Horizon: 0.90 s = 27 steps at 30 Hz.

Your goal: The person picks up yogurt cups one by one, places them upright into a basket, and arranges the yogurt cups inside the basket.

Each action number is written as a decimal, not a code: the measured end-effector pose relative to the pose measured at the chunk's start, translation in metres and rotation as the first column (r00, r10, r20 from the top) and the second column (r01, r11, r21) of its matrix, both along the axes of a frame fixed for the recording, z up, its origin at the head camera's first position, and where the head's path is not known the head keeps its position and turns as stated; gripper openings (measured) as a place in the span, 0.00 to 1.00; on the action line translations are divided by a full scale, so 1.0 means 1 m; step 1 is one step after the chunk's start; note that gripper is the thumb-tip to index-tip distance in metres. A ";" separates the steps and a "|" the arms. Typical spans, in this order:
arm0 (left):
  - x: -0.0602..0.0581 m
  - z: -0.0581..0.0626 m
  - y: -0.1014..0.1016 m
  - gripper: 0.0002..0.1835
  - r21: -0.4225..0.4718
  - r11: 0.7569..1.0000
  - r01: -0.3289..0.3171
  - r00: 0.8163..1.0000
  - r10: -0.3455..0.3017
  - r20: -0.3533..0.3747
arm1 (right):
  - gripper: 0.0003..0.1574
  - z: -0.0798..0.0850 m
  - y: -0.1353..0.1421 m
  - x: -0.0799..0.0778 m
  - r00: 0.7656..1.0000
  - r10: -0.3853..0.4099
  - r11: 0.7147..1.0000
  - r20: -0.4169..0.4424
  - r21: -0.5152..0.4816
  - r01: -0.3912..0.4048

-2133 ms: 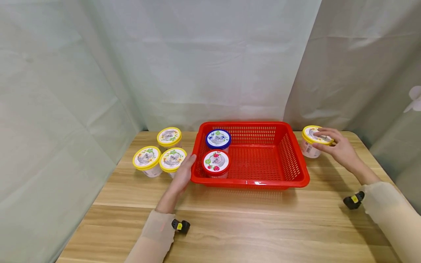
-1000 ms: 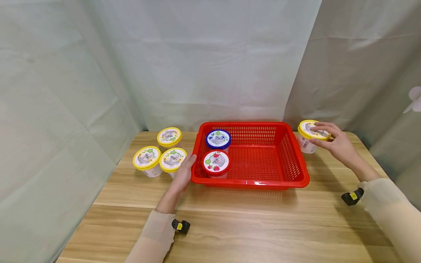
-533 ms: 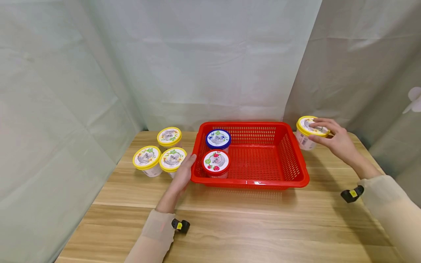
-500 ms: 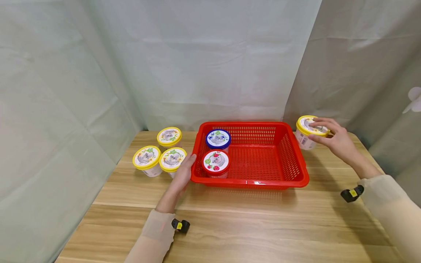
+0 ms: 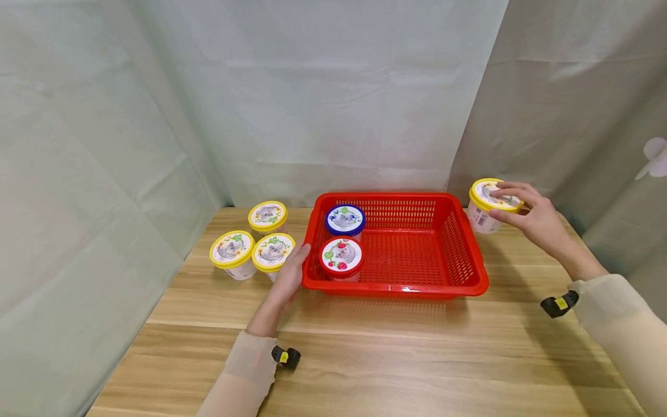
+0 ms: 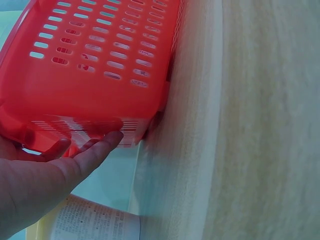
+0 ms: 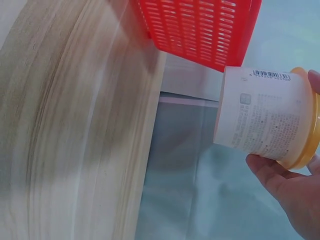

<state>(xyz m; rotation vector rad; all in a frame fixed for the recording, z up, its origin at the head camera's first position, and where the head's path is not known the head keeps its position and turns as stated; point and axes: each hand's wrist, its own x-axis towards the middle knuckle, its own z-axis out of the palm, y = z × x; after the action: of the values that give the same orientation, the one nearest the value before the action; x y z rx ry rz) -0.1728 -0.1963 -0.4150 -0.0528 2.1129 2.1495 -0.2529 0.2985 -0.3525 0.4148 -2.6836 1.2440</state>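
In the head view, my right hand [image 5: 537, 223] grips a white paper tub [image 7: 262, 112] by its yellow lid, thumb on the near side and fingers over the far side. The tub hangs above the table at the basket's right, its base showing in the right wrist view. My left hand [image 5: 289, 271] holds the left rim of a red plastic basket [image 5: 396, 288]; the left wrist view shows its fingers [image 6: 95, 152] along the outer wall. Inside, at the basket's left end, a blue-lidded tub [image 5: 345, 220] stands behind a red-lidded tub [image 5: 341, 256].
Left of the basket stand three yellow-lidded tubs, one at the back [image 5: 268, 216], one at the far left [image 5: 231, 249] and one beside my left hand [image 5: 273, 253]. The wooden table [image 5: 396, 353] ends at a pale curtain [image 5: 333, 116] behind.
My right hand has raised the yellow-lidded tub off the table and moved it slightly left and up toward the basket. The left hand and basket have stayed in place.
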 end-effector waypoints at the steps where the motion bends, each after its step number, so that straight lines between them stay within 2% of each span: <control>1: 0.000 0.000 0.000 0.33 0.002 1.000 0.000 1.000 0.000 0.000 | 0.30 0.001 0.000 0.001 1.000 0.002 1.000 0.002 0.001 -0.002; 6: 0.000 0.001 0.000 0.32 0.010 1.000 0.009 1.000 -0.009 -0.003 | 0.31 0.008 0.001 0.002 1.000 0.003 1.000 0.005 0.019 -0.003; 15: 0.000 0.000 0.000 0.32 0.014 1.000 0.001 1.000 -0.001 0.003 | 0.29 0.014 -0.001 -0.001 0.999 0.006 1.000 -0.047 0.004 -0.006; 27: 0.000 -0.001 0.000 0.33 -0.009 1.000 0.008 1.000 -0.008 0.015 | 0.29 0.028 -0.012 -0.002 0.998 0.026 1.000 -0.052 0.005 -0.025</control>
<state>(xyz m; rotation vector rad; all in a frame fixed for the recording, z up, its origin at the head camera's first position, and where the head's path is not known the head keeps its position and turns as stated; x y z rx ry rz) -0.1724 -0.1968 -0.4157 -0.0606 2.1115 2.1286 -0.2549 0.2866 -0.3245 0.4768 -2.6457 1.2172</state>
